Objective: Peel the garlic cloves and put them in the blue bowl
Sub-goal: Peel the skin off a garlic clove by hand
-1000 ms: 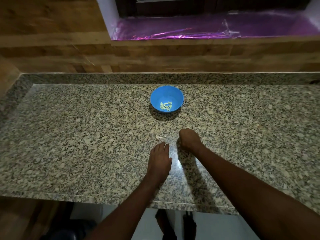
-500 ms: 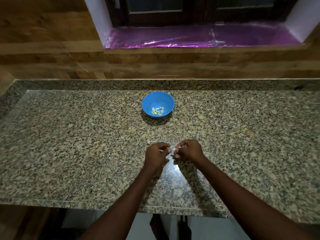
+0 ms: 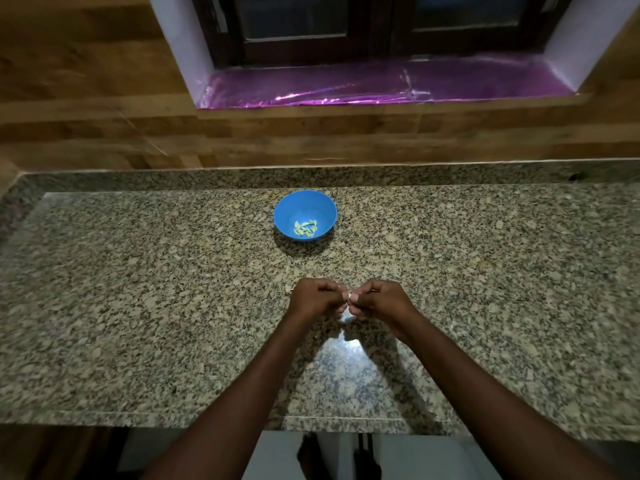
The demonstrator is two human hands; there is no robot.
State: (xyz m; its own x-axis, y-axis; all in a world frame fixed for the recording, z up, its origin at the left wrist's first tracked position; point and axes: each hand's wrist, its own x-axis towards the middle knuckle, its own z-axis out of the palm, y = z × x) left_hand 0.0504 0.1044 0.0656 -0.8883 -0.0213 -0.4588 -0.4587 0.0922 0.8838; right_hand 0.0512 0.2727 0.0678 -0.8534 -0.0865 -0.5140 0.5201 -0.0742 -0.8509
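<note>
Change: a second ago the left hand (image 3: 313, 299) lay flat on the bench (image 3: 138, 306) and the right hand (image 3: 382, 301) was fisted apart from it; now both meet at centre frame, raised a little off the stone.
Meaning: judged as a fresh clove taken up and peeling begun; drop-off not yet due.
Clove (image 3: 349, 296): small pale piece showing between the two sets of fingertips, at centre frame; whether skin is already off cannot be told.
Left hand: fingers curled, tips pinching the clove's left end.
Right hand: fingers curled, tips pinching the clove's right end; knuckles face up.
Clove to hands: held between them, touching both, clear of the bench.
Bowl (image 3: 325, 206): blue, upright, above the hands in frame, well apart from them, towards the back of the bench.
Bowl contents: a small heap of peeled cloves (image 3: 304, 228), pale yellow-green, on the bottom.
Scrap (image 3: 289, 290): tiny pale bit on the bench just left of the left hand, partly hidden; skin or stem, cannot tell.
Progress: several cloves done; no unpeeled stock shows on the bench, so this may be among the last.
Sill (image 3: 381, 86): purple film under the window, top of frame.
</note>
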